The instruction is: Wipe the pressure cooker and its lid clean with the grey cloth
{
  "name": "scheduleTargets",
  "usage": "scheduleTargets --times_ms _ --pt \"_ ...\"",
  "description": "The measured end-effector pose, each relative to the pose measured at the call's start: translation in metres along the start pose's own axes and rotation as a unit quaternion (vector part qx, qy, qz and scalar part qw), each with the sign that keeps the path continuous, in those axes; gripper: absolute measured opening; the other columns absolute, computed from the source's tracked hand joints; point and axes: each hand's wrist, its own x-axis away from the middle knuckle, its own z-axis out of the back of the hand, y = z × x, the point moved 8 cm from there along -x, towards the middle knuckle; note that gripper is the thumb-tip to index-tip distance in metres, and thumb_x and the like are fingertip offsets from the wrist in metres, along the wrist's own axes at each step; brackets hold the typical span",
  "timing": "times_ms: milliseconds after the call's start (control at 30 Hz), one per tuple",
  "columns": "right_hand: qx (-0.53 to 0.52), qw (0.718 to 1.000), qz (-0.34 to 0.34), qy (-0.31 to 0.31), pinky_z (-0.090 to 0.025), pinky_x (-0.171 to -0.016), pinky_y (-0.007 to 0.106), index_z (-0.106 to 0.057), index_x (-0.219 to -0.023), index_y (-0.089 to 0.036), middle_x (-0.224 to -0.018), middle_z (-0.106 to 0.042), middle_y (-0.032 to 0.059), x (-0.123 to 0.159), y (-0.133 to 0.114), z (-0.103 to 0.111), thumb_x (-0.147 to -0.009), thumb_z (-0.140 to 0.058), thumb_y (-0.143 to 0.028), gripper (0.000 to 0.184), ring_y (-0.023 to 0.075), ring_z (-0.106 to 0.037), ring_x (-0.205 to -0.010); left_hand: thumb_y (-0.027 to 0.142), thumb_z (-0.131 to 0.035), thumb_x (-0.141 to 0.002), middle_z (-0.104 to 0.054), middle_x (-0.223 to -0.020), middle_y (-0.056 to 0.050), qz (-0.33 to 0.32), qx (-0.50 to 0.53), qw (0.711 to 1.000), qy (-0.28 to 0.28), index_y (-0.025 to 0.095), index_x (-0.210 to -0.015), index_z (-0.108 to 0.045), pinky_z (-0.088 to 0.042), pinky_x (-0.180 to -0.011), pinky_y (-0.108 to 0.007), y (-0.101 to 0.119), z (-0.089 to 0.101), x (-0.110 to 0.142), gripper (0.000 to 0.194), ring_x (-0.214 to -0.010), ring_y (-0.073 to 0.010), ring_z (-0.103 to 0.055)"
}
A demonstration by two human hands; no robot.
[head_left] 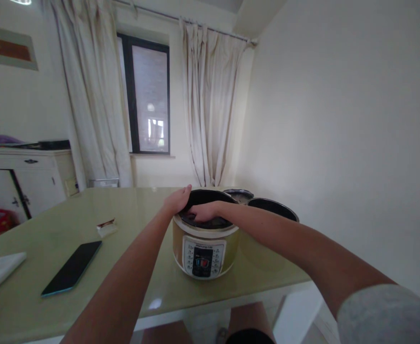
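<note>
An electric cooker (pixel 208 258) with a gold body, white rim and front control panel stands upright on the table. My left hand (pixel 179 199) grips its rim at the left side, fingers over the edge. Inside the open top, my right hand (pixel 205 211) reaches down near the left inner wall. Its fingers are curled, and a small dark purplish patch shows at the fingertips; what that is I cannot make out. The cooker's bottom inside is hidden by the rim and my right hand.
A black inner pot (pixel 274 208) stands right of the cooker, partly behind my right forearm. A round lid (pixel 239 195) lies behind. On the left of the greenish table (pixel 131 210) are a phone (pixel 72 268), a small packet (pixel 107 228) and a white object (pixel 0 272).
</note>
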Motion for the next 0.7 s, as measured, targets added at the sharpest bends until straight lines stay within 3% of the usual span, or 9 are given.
scheduleTargets --times_ms 100,167,300,433,567,633,700 --pt "0.126 0.99 0.005 0.058 -0.059 -0.092 0.037 -0.071 -0.127 -0.012 -0.123 -0.076 0.0146 -0.017 -0.002 0.008 -0.082 -0.068 -0.007 0.046 0.0265 -0.073 -0.103 0.066 -0.005 -0.103 -0.067 -0.146 -0.014 -0.004 0.006 1.0 0.001 0.019 -0.134 -0.07 -0.042 -0.116 -0.044 -0.003 -0.002 -0.004 0.087 -0.139 -0.0334 -0.06" --pt "0.23 0.97 0.002 0.083 -0.057 -0.099 0.04 -0.069 -0.132 -0.013 -0.136 -0.07 0.0168 -0.021 -0.003 0.012 -0.083 -0.068 -0.008 0.048 0.0302 -0.069 -0.118 0.069 -0.005 -0.102 -0.069 -0.144 -0.013 -0.011 0.014 1.0 0.004 0.02 -0.132 -0.072 -0.042 -0.116 -0.043 -0.006 -0.003 -0.007 0.089 -0.138 -0.0328 -0.061" --pt "0.343 0.938 -0.004 0.043 -0.056 -0.104 0.044 -0.075 -0.122 -0.024 -0.154 -0.059 0.0081 -0.018 0.003 0.014 -0.091 -0.063 -0.012 0.035 0.033 -0.048 -0.146 0.07 -0.006 -0.101 -0.072 -0.14 -0.012 -0.025 0.021 0.999 0.01 0.02 -0.131 -0.073 -0.043 -0.115 -0.043 -0.01 -0.005 -0.011 0.088 -0.136 -0.0325 -0.062" --pt "0.34 0.939 -0.054 -0.001 -0.054 -0.107 0.044 -0.079 -0.108 -0.028 -0.153 -0.059 0.0027 -0.008 0.021 0.02 -0.085 -0.07 -0.012 0.03 0.0321 -0.043 -0.149 0.069 -0.007 -0.102 -0.073 -0.138 -0.012 -0.033 0.019 0.999 0.008 0.021 -0.132 -0.073 -0.045 -0.113 -0.044 -0.01 -0.005 -0.012 0.087 -0.134 -0.0328 -0.064" --pt "0.3 0.942 -0.15 -0.013 -0.052 -0.107 0.053 -0.08 -0.111 -0.02 -0.148 -0.062 0.015 0.008 0.047 0.025 -0.078 -0.076 -0.014 0.034 0.0408 -0.053 -0.14 0.07 -0.006 -0.102 -0.073 -0.138 -0.013 -0.037 0.013 0.999 0.009 0.019 -0.132 -0.073 -0.045 -0.113 -0.044 -0.008 -0.005 -0.009 0.089 -0.135 -0.0326 -0.064" --pt "0.259 0.946 -0.192 -0.034 -0.053 -0.103 0.055 -0.08 -0.107 -0.014 -0.134 -0.069 0.0205 0.019 0.06 0.022 -0.077 -0.078 -0.022 0.031 0.0415 -0.063 -0.127 0.07 -0.006 -0.102 -0.072 -0.139 -0.014 -0.032 0.009 0.999 0.01 0.019 -0.132 -0.073 -0.045 -0.114 -0.045 -0.007 -0.005 -0.007 0.089 -0.135 -0.0331 -0.063" --pt "0.19 0.957 -0.212 -0.055 -0.056 -0.099 0.054 -0.08 -0.101 -0.011 -0.114 -0.076 0.0195 0.029 0.068 0.017 -0.074 -0.082 -0.03 0.033 0.0397 -0.07 -0.115 0.07 -0.007 -0.102 -0.07 -0.142 -0.014 -0.021 0.005 1.0 0.01 0.02 -0.133 -0.072 -0.045 -0.114 -0.046 -0.006 -0.004 -0.005 0.088 -0.136 -0.0343 -0.063"
